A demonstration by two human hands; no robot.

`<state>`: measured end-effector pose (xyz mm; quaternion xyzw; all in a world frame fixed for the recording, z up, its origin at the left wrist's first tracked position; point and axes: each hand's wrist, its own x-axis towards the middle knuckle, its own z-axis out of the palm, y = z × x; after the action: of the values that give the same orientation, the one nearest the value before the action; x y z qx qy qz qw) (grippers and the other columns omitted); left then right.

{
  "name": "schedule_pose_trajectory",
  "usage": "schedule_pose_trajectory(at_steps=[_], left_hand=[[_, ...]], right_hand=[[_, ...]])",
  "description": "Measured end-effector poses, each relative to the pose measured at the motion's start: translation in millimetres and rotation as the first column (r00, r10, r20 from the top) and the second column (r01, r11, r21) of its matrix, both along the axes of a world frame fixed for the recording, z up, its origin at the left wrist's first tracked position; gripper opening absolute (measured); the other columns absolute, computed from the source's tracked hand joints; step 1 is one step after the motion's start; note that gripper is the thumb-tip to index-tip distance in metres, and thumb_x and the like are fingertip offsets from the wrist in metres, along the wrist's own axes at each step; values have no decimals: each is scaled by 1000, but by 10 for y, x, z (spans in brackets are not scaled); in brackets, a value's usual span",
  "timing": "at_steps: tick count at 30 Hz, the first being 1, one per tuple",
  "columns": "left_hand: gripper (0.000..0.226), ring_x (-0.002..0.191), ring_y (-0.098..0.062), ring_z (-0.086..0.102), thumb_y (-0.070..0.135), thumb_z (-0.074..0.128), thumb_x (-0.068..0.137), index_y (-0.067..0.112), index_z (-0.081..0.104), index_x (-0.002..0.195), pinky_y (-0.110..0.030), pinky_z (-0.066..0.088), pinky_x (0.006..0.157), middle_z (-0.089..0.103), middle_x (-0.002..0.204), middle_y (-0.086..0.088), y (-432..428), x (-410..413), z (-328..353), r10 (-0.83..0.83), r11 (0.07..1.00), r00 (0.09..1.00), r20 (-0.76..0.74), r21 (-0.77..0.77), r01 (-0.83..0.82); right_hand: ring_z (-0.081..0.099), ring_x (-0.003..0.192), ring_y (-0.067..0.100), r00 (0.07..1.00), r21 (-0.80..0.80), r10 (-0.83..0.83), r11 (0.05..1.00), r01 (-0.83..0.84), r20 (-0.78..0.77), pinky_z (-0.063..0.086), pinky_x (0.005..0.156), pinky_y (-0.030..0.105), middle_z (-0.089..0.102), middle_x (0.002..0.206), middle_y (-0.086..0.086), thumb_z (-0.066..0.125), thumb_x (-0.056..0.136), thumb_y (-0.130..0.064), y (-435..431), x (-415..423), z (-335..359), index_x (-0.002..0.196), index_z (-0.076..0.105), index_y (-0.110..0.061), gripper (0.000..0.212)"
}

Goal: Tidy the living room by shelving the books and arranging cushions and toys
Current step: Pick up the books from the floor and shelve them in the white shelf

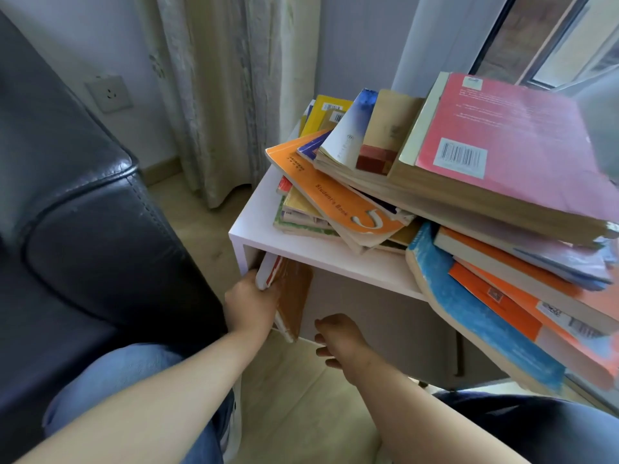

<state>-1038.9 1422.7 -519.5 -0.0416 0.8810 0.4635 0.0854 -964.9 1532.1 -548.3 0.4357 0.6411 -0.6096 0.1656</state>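
The brown book (294, 293) stands upright at the far left end of the open compartment under the white surface (311, 252), close against the compartment's left wall. Its worn near edge and lower corner stick out past the front of the opening. The left hand (251, 306) grasps it from the front: the fingers curl round the near edge and the thumb lies on the side facing the wall. No other book shows in the part of the compartment that can be seen.

The right hand (338, 339) hangs in front of the opening, just right of the book and apart from it. Its fingers are loosely curled and it holds nothing.

On top of the surface lies a loose, untidy pile of books. An orange book (338, 199) marked "Student's Book" lies slanted on several thinner ones near the front left. Behind it a yellow book (330, 107) shows at the back. To the right a thick stack is topped by a pink book (509, 145) lying back cover up, barcode showing. Beneath that stack a blue book (485, 323) and orange ones jut out over the front edge of the surface, tilting downward.

A dark leather sofa (83, 195) stands to the left, with a wall socket (109, 93) above its arm. A pale curtain (217, 95) hangs behind the surface, beside a window (552, 38). The wooden floor (294, 396) shows between the person's knees, which are in blue jeans (127, 373).
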Motion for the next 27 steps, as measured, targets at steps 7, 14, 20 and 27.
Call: schedule_pose_trajectory(at_steps=[7, 14, 20, 27], left_hand=[[24, 86, -17, 55, 14, 56, 92, 11, 62, 115, -27, 41, 75, 65, 102, -7, 74, 81, -1, 162, 958, 964, 210, 202, -205], [28, 101, -26, 60, 16, 55, 92, 11, 57, 120, -26, 42, 75, 64, 109, -8, 98, 21, 8, 76, 990, 969, 233, 101, -102], [22, 95, -26, 62, 19, 57, 91, 13, 58, 113, -38, 53, 87, 64, 102, -6, -17, -13, -18, -34, 999, 972, 233, 40, 25], [10, 90, -25, 63, 18, 60, 89, 19, 54, 97, -43, 55, 85, 60, 88, 1, -78, -30, -15, -37, 996, 969, 244, 84, 17]], right_hand=[[53, 71, 16, 998, -176, -67, 982, 66, -1, 41, 68, 28, 56, 83, 1, 45, 93, -17, -87, -9, -69, 103, 50, -17, 12], [48, 105, 27, 959, -552, -270, 789, 270, 83, 42, 83, 37, 50, 108, 13, 42, 96, -22, -416, -205, -210, 106, 51, -9, 18], [33, 134, 26, 945, -520, -321, 799, 302, 55, 38, 99, 47, 39, 138, 12, 49, 95, -24, -411, -376, -174, 135, 42, -18, 41], [43, 117, 23, 924, -492, -383, 803, 336, 6, 40, 95, 39, 49, 122, 6, 49, 95, -23, -484, -452, -277, 137, 43, -16, 43]])
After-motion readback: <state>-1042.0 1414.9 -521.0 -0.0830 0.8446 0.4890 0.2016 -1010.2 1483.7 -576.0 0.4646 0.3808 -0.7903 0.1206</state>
